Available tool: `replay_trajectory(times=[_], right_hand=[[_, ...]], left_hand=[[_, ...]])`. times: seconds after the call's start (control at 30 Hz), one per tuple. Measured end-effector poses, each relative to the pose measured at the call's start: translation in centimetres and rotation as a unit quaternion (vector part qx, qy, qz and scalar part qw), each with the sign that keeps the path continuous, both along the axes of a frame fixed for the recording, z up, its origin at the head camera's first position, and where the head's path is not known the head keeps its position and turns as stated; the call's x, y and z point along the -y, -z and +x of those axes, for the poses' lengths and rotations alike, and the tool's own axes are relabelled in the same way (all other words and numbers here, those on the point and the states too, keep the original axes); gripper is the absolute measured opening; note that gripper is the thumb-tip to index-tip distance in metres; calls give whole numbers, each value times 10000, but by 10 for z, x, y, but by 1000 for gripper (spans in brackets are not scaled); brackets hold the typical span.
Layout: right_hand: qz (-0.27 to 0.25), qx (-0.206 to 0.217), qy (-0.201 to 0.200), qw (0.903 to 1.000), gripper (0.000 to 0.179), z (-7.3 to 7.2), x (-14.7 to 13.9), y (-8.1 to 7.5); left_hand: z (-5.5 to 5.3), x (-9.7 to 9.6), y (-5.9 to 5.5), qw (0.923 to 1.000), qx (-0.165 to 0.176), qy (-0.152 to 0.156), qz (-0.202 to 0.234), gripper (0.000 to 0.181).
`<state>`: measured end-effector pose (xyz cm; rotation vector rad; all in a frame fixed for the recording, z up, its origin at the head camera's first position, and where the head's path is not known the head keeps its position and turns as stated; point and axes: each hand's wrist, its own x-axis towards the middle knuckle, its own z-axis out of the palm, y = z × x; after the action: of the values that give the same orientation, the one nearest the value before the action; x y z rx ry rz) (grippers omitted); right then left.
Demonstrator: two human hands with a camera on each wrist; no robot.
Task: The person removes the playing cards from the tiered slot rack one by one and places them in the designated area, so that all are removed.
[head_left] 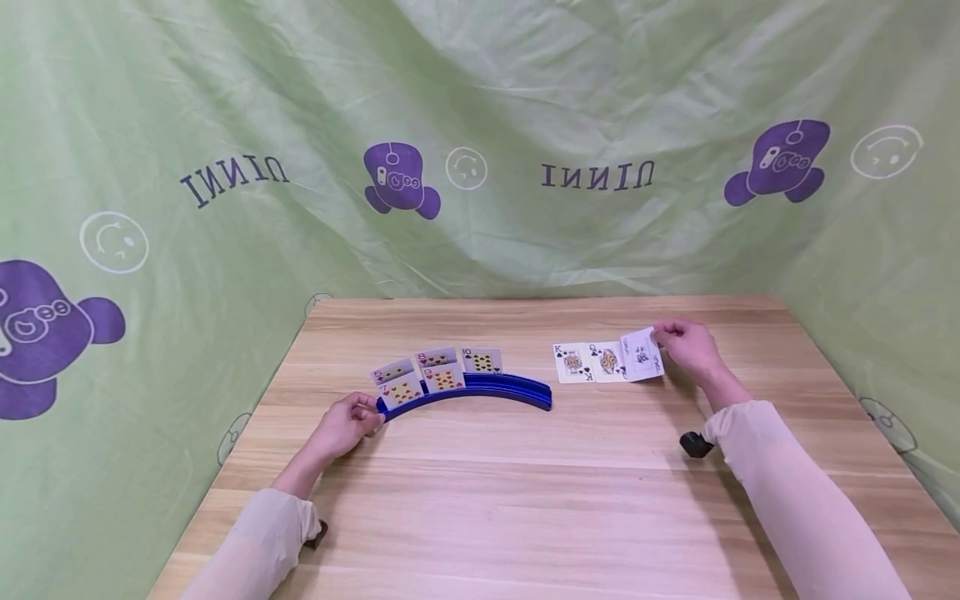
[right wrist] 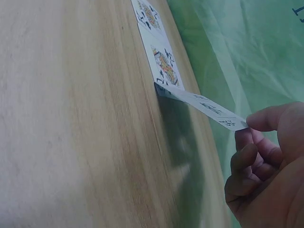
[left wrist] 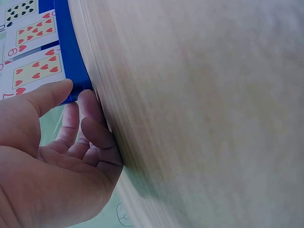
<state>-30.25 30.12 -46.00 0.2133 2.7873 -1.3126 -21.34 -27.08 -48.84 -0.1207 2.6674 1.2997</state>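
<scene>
Curving across worktop (head_left: 487,500): blue rack (head_left: 498,384), left end pinched by left grip (head_left: 348,425). Right of rack: tilted card (head_left: 641,357), outer edge pinched by right grip (head_left: 688,348). Broad worktop before rack; far edge behind. In rack: five cards (head_left: 444,377).

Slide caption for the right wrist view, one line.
Right grip pinching one end of a tilted card; queen and king face up on the table.

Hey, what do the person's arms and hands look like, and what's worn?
The person wears long, loose, off-white fabric sleeves, wrinkled near the wrists. A small black object shows beside each sleeve's end. The left hand and right hand are bare, with no gloves or rings visible.
</scene>
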Motion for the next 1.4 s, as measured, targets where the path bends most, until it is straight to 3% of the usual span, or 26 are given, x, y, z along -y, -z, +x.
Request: replay_trajectory(times=[0.57,0.93,1.4], right_hand=[[719,182,127,9972,40,-2,-11,4],[538,237,119,9982,41,2,-11,4],[208,14,-140,9997,44,4,2,2]], left_hand=[[-1,-1,-2,10000,42,-23,-6,28],[0,0,-1,10000,78,-8,-56,28],[0,0,2,10000,66,-41,-51,26]])
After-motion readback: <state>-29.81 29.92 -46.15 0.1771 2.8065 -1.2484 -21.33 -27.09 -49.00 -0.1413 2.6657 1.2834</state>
